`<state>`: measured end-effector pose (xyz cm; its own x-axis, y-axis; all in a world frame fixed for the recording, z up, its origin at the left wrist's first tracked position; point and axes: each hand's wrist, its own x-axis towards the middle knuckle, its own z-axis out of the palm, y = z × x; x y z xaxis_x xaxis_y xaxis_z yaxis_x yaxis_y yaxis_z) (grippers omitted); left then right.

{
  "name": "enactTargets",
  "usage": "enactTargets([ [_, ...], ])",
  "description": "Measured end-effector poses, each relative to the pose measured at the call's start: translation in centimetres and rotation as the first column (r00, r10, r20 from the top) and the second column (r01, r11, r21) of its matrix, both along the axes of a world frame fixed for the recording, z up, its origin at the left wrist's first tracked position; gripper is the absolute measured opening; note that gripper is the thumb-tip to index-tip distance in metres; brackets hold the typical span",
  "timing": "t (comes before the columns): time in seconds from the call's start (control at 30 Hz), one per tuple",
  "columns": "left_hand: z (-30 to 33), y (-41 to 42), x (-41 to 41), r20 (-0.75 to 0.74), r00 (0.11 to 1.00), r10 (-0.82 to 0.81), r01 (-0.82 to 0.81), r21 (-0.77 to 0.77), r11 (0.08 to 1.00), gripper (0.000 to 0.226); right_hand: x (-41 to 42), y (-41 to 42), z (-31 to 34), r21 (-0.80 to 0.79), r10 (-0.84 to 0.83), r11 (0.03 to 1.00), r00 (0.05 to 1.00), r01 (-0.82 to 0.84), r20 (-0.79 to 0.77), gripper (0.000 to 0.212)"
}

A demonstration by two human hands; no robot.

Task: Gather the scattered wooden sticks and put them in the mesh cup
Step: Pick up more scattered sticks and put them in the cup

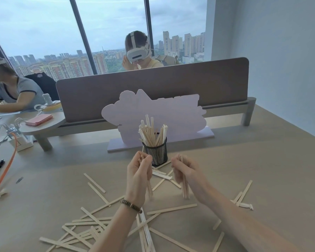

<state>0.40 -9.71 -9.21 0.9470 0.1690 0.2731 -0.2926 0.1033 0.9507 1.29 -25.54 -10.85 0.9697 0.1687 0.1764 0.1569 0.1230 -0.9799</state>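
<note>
— Just short of the mesh cup, near the middle of the table, we had both fists raised. What was in them?

— A small bundle each. Our left hand was closed around a few wooden sticks, their lower ends hanging below the palm, and our right hand was closed the same way around its own few.

— So which step was that?

— The delivery, we judged: bundles gathered, not yet dropped. The cup already stood crowded with upright sticks (leaning left, mostly), so the next move called for lifting each bundle above those tops, turning it vertical and feeding it into whatever gap remained.

— And the rest?

— Plenty lay scattered on the table close to us, a few more off to the right, and some touching the cup's base.
</note>
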Motion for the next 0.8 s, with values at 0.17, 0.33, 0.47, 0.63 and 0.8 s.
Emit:
enactTargets([
  [0.17,-1.8,1.1,-0.4,0.066,0.995,0.078,-0.095,0.318,0.943,0.032,-0.1,-1.5,-0.3,-0.377,-0.077,0.921,0.995,0.097,0.069,0.031],
  [0.33,-2.3,2.4,-1.4,0.13,0.991,0.037,-0.115,0.67,0.734,0.027,0.1,-3.3,0.3,-0.609,-0.009,0.774,0.964,0.174,0.264,0.028],
  [0.47,-1.7,3.9,-1.3,0.106,0.994,0.035,-0.101,0.718,0.689,0.029,0.6,-4.1,1.1,-0.681,0.014,0.72,0.978,0.134,0.206,0.027],
  [0.63,0.3,4.7,-0.2,0.037,0.981,0.19,-0.166,0.668,0.726,0.033,2.0,-4.6,2.4,-0.581,-0.058,0.809,0.996,0.088,0.07,0.033],
  [0.8,3.4,5.5,2.8,0.009,0.959,0.282,-0.258,0.429,0.866,0.021,5.0,-3.5,5.4,-0.288,-0.188,0.939,0.982,0.19,0.033,0.023],
])
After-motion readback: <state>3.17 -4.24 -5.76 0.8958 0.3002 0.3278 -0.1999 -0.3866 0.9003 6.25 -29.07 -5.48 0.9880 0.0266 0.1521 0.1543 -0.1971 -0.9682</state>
